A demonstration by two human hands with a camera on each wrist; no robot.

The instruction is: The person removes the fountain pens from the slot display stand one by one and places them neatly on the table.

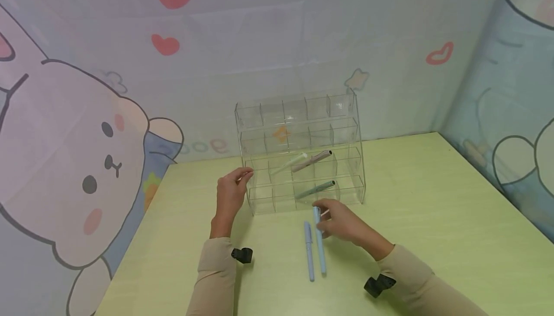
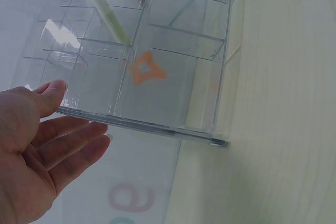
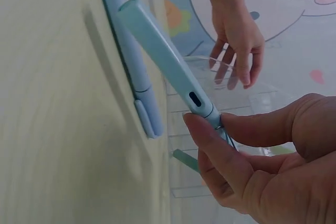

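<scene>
My right hand (image 1: 342, 220) pinches a light blue pen (image 3: 168, 56) by its clip end between thumb and fingers. In the head view this pen lies in front of the clear acrylic pen rack (image 1: 283, 205). A periwinkle pen (image 1: 309, 253) rests on the table just left of it. At the rack's left side, my left hand (image 1: 231, 193) holds the side panel's edge, the thumb on one side and the fingers on the other in the left wrist view. A dark green pen (image 1: 316, 189) leans in the lowest tier. One tier higher are a pale green pen (image 1: 289, 163) and a mauve pen (image 1: 311, 160).
The rack stands on the yellow-green table (image 1: 190, 277) near its back edge, with several divided tiers. A printed cloth (image 1: 268, 32) hangs close behind it and another drawn figure covers the right side. Each sleeve carries a small black camera (image 1: 243, 255).
</scene>
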